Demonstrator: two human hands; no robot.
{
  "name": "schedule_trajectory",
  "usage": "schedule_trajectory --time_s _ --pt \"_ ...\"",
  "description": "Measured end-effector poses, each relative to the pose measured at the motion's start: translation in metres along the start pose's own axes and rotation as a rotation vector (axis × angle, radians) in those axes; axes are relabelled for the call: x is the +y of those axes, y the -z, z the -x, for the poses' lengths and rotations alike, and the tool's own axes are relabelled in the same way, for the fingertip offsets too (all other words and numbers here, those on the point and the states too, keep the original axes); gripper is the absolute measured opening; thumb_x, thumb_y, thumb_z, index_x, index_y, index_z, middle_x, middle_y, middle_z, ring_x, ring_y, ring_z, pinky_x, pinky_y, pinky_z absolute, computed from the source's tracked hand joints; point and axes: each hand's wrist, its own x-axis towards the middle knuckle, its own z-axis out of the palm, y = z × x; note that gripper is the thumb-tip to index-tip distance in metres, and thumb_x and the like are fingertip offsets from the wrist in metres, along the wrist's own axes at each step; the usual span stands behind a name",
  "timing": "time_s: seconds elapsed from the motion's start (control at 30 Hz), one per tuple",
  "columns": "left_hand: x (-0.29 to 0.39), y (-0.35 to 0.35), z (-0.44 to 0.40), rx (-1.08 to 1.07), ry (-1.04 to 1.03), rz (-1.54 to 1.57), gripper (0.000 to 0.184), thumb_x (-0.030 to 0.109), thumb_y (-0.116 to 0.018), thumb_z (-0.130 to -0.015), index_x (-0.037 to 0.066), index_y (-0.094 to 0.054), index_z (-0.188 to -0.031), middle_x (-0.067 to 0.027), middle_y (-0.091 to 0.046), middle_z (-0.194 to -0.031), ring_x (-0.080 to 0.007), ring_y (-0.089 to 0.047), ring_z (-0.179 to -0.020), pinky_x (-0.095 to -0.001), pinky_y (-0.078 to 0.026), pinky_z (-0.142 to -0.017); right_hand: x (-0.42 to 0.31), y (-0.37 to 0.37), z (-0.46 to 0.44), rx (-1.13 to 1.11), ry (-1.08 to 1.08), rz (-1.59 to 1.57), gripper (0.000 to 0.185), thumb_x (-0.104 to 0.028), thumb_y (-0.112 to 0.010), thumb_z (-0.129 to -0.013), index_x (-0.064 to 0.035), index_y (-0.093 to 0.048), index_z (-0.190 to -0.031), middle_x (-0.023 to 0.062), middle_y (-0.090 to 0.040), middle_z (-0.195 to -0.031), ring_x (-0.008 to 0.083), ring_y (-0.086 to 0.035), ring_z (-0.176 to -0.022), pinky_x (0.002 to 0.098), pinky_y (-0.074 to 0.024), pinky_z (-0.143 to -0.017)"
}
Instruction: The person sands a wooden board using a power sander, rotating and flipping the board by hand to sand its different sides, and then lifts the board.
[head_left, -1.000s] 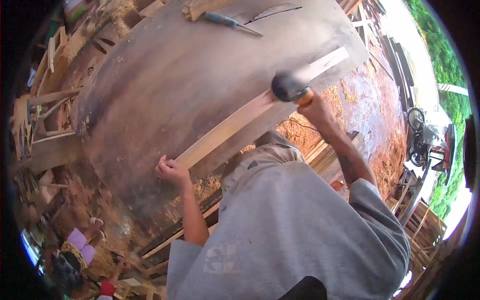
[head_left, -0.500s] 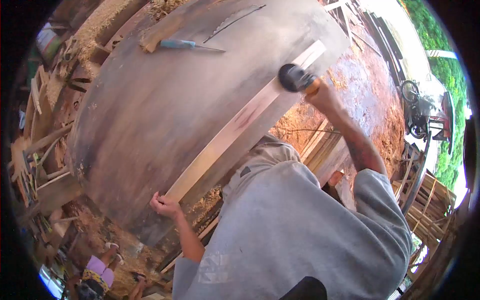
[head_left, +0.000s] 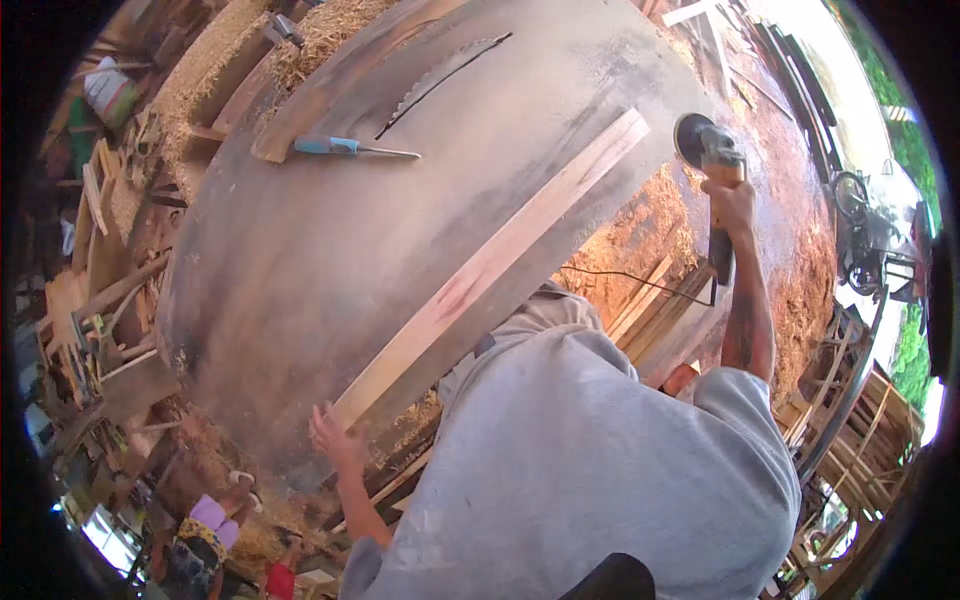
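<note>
Item: one long, pale wooden board (head_left: 490, 265), streaked reddish along its face. Location: flat on the broad, dusty grey-brown desk (head_left: 300, 260), set diagonally from my left hand up toward the desk's far right edge.

Item: my left hand (head_left: 338, 440), bare. State: open, fingers extended and apart, at the near end of the board. Whether it presses on the wood, I cannot tell.

Item: my right hand (head_left: 733, 203), bare. State: clenched round the body of a power tool (head_left: 722, 160), arm reaching out to the right.

Item: the power tool, one, with a round dark disc at its head. Location: beside the desk's right edge in my view, the disc apart from the board.

Item: one thin dark cord (head_left: 640, 275), running beneath the desk's near edge toward the tool.

Item: one blue-handled tool (head_left: 328, 146) with a slim metal shaft, lying on the desk, its handle near a rough timber piece (head_left: 290, 130).

Item: one narrow, jagged-edged strip (head_left: 425, 90), dark along one side, lying on the desk above the blue-handled tool.

Sundries: curled wood shavings (head_left: 325, 45) beyond the timber; another person (head_left: 205, 535), lower left, well apart from my hands; a motorcycle (head_left: 858, 235), far right.
</note>
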Motion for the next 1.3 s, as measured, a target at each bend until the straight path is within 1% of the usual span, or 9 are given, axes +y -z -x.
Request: schedule_trajectory --time_s 0.03,0.2,0.27,0.43,0.67,0.97,1.13,1.17,1.3 --pt "0.034 0.02 -0.011 -0.195 -0.12 -0.176 0.087 0.051 -0.072 -0.092 0.003 -0.038 -0.156 -0.0256 -0.033 -0.16 -0.0431 -0.031 -0.148 -0.0582 -0.027 -0.118 0.001 0.005 0.017 -0.008 -0.06 0.009 0.042 -0.032 -0.081 -0.069 0.0002 -0.077 -0.096 0.007 -0.071 -0.073 0.0215 -0.065 -0.061 0.0364 -0.0509 -0.058" --pt "0.263 -0.031 -0.117 0.238 -0.748 0.334 0.1 0.05 -0.081 -0.081 0.006 -0.036 -0.158 -0.0238 -0.028 -0.166 -0.0437 -0.024 -0.153 -0.0578 -0.02 -0.122 -0.013 0.007 0.085 0.084 -0.14 -0.189 0.043 -0.032 -0.081 -0.072 0.0009 -0.076 -0.099 0.0075 -0.07 -0.077 0.0195 -0.066 -0.069 0.0372 -0.0518 -0.063" --pt "0.375 -0.024 -0.14 0.02 -0.791 0.51 0.102 0.051 -0.078 -0.084 0.003 -0.029 -0.161 -0.0301 -0.024 -0.165 -0.0449 -0.021 -0.155 -0.0606 -0.017 -0.123 -0.015 0.008 0.111 0.158 -0.236 -0.189 0.044 -0.03 -0.081 -0.072 0.0004 -0.075 -0.103 0.0092 -0.072 -0.084 0.0193 -0.067 -0.075 0.038 -0.0524 -0.067" --pt "0.456 -0.052 -0.144 -0.07 -0.98 0.151 0.102 0.021 -0.073 -0.082 -0.008 -0.015 -0.16 -0.0342 -0.056 -0.134 -0.0476 -0.053 -0.126 -0.0576 -0.042 -0.109 -0.04 0.033 0.192 0.122 -0.37 0.054 0.059 -0.045 -0.071 -0.083 -0.0049 -0.07 -0.126 0.0201 -0.073 -0.113 0.0331 -0.069 -0.104 0.0413 -0.0529 -0.087" --pt "0.404 0.147 -0.17 -0.235 -0.77 0.668 0.123 0.009 -0.08 -0.067 -0.009 0.001 -0.158 -0.042 -0.047 -0.137 -0.0519 -0.058 -0.118 -0.0518 -0.051 -0.099 -0.052 -0.039 0.214 -0.149 0.02 -0.231 0.054 -0.04 -0.071 -0.084 -0.0042 -0.071 -0.124 0.0177 -0.073 -0.109 0.0299 -0.069 -0.1 0.0392 -0.0526 -0.084" --pt "0.184 0.437 -0.107 0.646 -0.811 1.59 0.124 -0.006 -0.083 -0.059 -0.005 -0.008 -0.158 -0.0239 -0.066 -0.117 -0.0342 -0.067 -0.105 -0.0395 -0.056 -0.088 -0.181 -0.156 0.24 -0.581 0.483 -0.257 0.047 -0.033 -0.071 -0.086 -0.0033 -0.071 -0.122 0.0146 -0.073 -0.105 0.0257 -0.068 -0.094 0.0365 -0.0523 -0.079" --pt "0.039 0.359 -0.056 0.875 -0.635 2.177 0.062 0.0 -0.079 -0.082 0.005 -0.047 -0.135 -0.0035 -0.061 -0.112 -0.0186 -0.063 -0.098 -0.0373 -0.056 -0.084 -0.231 -0.187 0.265 -0.722 0.642 -0.225 0.043 -0.029 -0.071 -0.087 -0.0028 -0.072 -0.12 0.0129 -0.073 -0.102 0.0234 -0.067 -0.091 0.035 -0.0521 -0.076" --pt "0.014 0.311 -0.059 0.864 -0.311 2.216 0.043 0.007 -0.075 -0.089 0.006 -0.054 -0.126 -0.0018 -0.061 -0.111 -0.0178 -0.063 -0.099 -0.036 -0.054 -0.087 -0.239 -0.192 0.272 -0.735 0.663 -0.22 0.042 -0.029 -0.071 -0.087 -0.0027 -0.072 -0.12 0.0126 -0.073 -0.102 0.0229 -0.067 -0.09 0.0347 -0.052 -0.076" --pt "-0.001 0.119 -0.026 0.86 -0.056 2.492 0.029 0.016 -0.073 -0.094 0.006 -0.058 -0.118 -0.0056 -0.064 -0.107 -0.0214 -0.064 -0.101 -0.0397 -0.055 -0.092 -0.255 -0.211 0.288 -0.771 0.722 -0.189 0.039 -0.026 -0.071 -0.088 -0.0024 -0.072 -0.119 0.0112 -0.073 -0.1 0.021 -0.067 -0.087 0.0335 -0.0519 -0.074"
